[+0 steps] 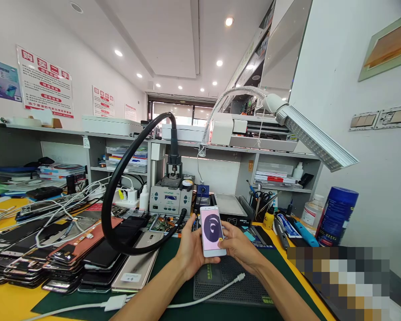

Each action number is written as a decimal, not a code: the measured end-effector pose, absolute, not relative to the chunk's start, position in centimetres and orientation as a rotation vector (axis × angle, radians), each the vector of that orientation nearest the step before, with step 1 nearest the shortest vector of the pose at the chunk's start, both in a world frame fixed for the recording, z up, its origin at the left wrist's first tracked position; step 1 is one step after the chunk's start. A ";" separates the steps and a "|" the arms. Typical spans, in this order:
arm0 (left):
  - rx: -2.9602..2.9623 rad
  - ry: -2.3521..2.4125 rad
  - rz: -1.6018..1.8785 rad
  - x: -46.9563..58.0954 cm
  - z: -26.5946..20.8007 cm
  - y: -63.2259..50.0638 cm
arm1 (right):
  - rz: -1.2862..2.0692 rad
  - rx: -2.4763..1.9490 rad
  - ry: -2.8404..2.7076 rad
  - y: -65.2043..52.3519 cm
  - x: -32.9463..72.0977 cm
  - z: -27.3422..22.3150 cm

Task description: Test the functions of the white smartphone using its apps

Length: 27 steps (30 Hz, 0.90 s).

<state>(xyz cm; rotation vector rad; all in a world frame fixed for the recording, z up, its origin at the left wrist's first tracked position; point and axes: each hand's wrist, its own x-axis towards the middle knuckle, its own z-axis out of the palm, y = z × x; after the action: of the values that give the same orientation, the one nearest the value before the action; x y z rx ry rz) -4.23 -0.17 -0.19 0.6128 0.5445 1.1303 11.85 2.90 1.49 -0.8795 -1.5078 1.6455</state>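
Note:
A white smartphone (pixel 212 229) with a lit screen, showing a dark round shape on pink, is held up above the work mat. My left hand (pixel 191 247) cradles it from the left and underneath, fingers wrapped behind it. On its right side is my right hand (pixel 239 245), with the thumb on the lower right of the screen and the other fingers by its edge. Beneath both hands lies a dark perforated pad (pixel 234 285). A white charging cable (pixel 217 292) crosses the pad, its plug end loose to the right.
Stacked phones (pixel 67 249) fill the left side. Behind my hands stands a grey soldering station (pixel 171 198) with a thick black hose (pixel 112 187) arching forward. On the right are a blue can (pixel 337 216), a clear bottle (pixel 311 211) and tools. A lamp (pixel 321 136) hangs above.

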 end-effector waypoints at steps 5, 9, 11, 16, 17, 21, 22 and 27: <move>0.608 0.555 1.126 -4.0 0.2 -0.4 | 1.608 -0.875 -1.502 3.0 11.6 1.0; 0.623 0.573 1.134 -3.9 0.3 -0.5 | 1.548 -0.902 -1.515 2.9 11.4 0.8; 0.639 0.570 1.134 -3.9 0.2 -0.5 | 1.516 -0.919 -1.525 2.9 11.3 0.7; 0.695 0.564 1.127 -3.9 0.0 -0.5 | 1.484 -0.918 -1.554 3.1 11.1 0.2; 0.709 0.564 1.127 -3.9 0.1 -0.5 | 1.474 -0.924 -1.559 3.1 11.1 0.2; 0.758 0.577 1.135 -3.8 0.1 -0.7 | 1.453 -0.958 -1.568 3.1 11.0 0.0; 0.767 0.580 1.136 -3.7 0.1 -0.7 | 1.452 -0.960 -1.566 3.0 11.0 0.0; 0.801 0.570 1.122 -3.5 0.3 -1.0 | 1.422 -0.958 -1.535 2.7 10.7 0.1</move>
<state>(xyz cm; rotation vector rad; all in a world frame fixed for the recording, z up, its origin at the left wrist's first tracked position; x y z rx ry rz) -3.51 -0.98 0.34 0.8006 0.5701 1.1223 10.72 2.72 0.12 -0.9580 -1.5346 1.4217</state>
